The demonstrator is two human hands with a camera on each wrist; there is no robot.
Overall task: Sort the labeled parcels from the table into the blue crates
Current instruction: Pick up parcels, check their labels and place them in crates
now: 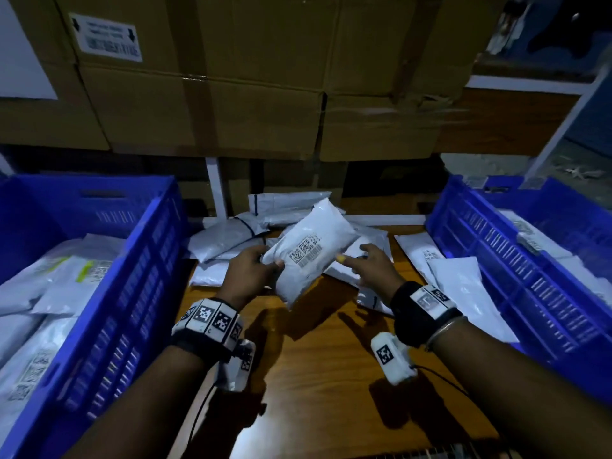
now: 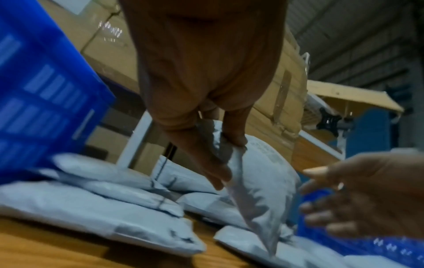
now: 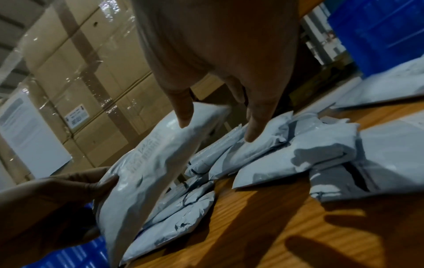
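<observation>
- Grey-white plastic film, soft and slightly glossy: that is the parcel, a padded mailer with its printed label facing up, held in the air over the table between the two crates.
- The left hand pinches its lower left edge, thumb on top and fingers beneath; the left wrist view shows the film creased under that pinch.
- The right hand is at the parcel's right edge with fingers spread and fairly straight. It looks to be touching or just off the film, but blur leaves that uncertain.
- Handling, as a judgement: the parcel sags and wrinkles from one edge, so it is probably light, with soft contents and nothing rigid inside.
- The film looks slick, so a fingertip pinch may slip. A fuller hold across the short side, thumb over and fingers under, would be safer.
- Keep the grip off the label so it stays readable for choosing a crate.
- The pile of unsorted parcels lies on the table just behind the hands, overlapping loosely; more lie on the right.
- The left crate and right crate both hold parcels already, so sorting is under way with plenty left.
- Dropping it in flat should suit; it does not look fragile.
</observation>
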